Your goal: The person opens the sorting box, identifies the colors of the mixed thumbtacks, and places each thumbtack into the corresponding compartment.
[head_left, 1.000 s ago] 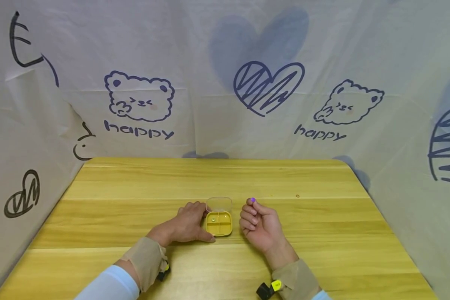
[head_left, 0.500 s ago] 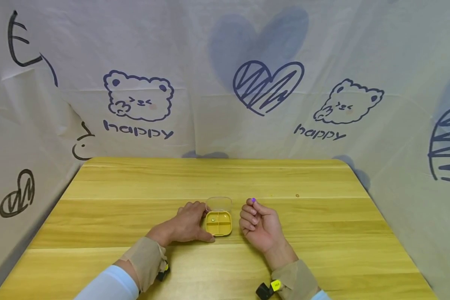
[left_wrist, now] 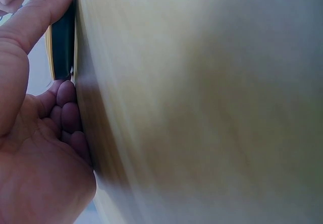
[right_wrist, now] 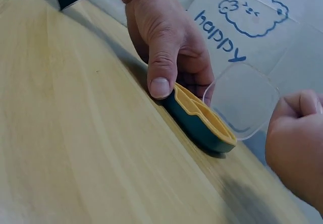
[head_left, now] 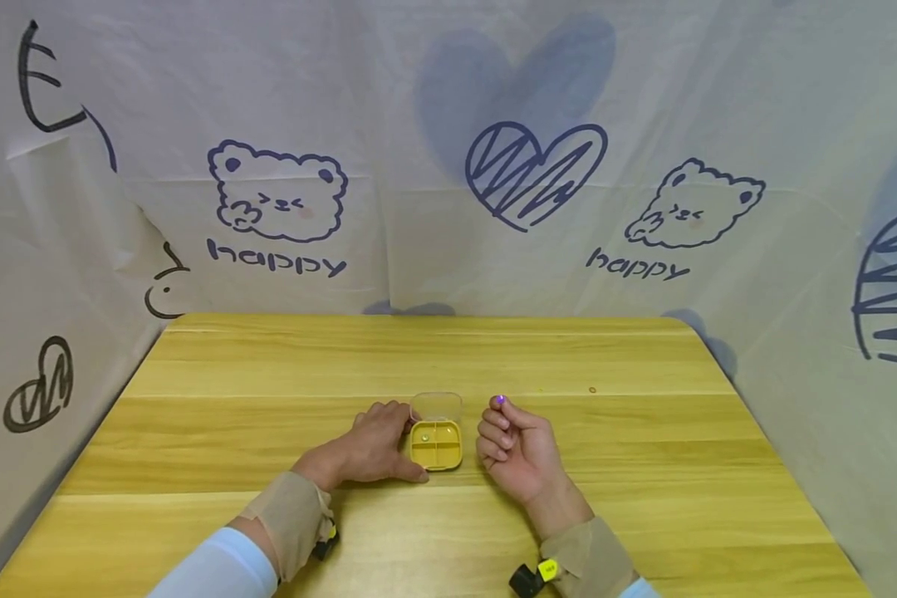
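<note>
Yellow box [head_left: 449, 457] gripped in left hand [head_left: 375, 446], clear lid [head_left: 437, 405] raised; right hand [head_left: 522, 453] pinches bead [head_left: 502, 399].

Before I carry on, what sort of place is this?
Probably a makeshift recording booth: pale cartoon-patterned sheets, apparently fabric, hang behind and beside a yellow wood-grain table with rounded corners, and small black devices are worn at both wrists.

Box [head_left: 448, 457] smooth plastic; lid [right_wrist: 242, 100] clear plastic; tabletop [head_left: 688, 465] smooth, wood-grained; backdrop [head_left: 407, 224] creased, matt.
</note>
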A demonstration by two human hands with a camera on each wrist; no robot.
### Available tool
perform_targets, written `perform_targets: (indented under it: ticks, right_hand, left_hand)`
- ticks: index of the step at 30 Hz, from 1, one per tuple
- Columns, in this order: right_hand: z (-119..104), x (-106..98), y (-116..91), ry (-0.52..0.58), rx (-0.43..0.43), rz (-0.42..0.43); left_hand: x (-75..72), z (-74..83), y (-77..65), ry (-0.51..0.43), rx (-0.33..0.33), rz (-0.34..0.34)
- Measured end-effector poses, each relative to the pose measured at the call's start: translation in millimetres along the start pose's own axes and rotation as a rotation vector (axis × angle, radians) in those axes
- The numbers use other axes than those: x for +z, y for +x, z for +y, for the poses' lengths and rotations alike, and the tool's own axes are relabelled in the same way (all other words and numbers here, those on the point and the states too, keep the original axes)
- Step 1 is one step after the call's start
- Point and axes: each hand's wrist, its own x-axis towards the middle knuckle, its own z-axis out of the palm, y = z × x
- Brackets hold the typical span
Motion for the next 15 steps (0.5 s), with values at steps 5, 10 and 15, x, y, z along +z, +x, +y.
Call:
perform_targets:
  ticks: [5,10,15]
  right_hand:
    - [2.1,8.9,3.5,-0.232,-0.042,0.112]
    - [4.2,14.5,8.0,-0.578,-0.110,0.259]
    - [3.3,21.0,12.3,-1.074,-0.133,0.374]
  left_hand:
    - [-0.5,0.0,0.0,0.002,-0.006,-0.001]
    - [-0.4,0.4,-0.2,-0.004,-0.010,0.004]
    - [-0.8,0.9,-0.8,-0.008,-0.005,0.001]
